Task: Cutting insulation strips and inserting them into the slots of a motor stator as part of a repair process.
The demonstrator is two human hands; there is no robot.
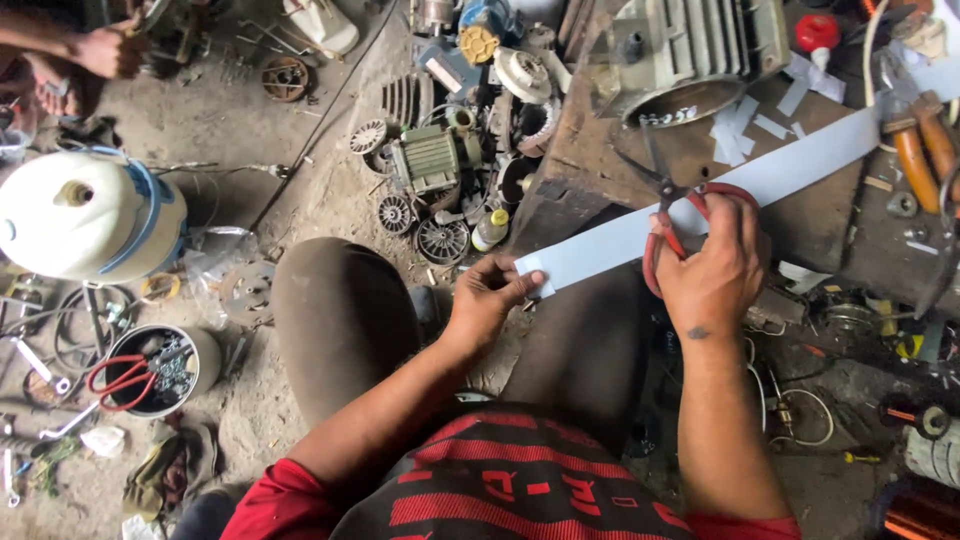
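My left hand [487,296] pinches the near end of a long white paper strip [745,182] that runs up and to the right across a dark wooden workbench [800,225]. My right hand [712,270] grips red-handled scissors [668,200], whose dark blades point up-left over the strip's upper edge. Small cut white paper pieces [740,125] lie on the bench just beyond the strip. My knees, in brown trousers, are below both hands.
A grey finned motor housing [700,50] stands on the bench's far side. Motor parts, fans and a small green motor [430,160] litter the ground. A white tank [85,215] and a bucket of tools [160,370] sit left. Another person's hand [105,50] works top left.
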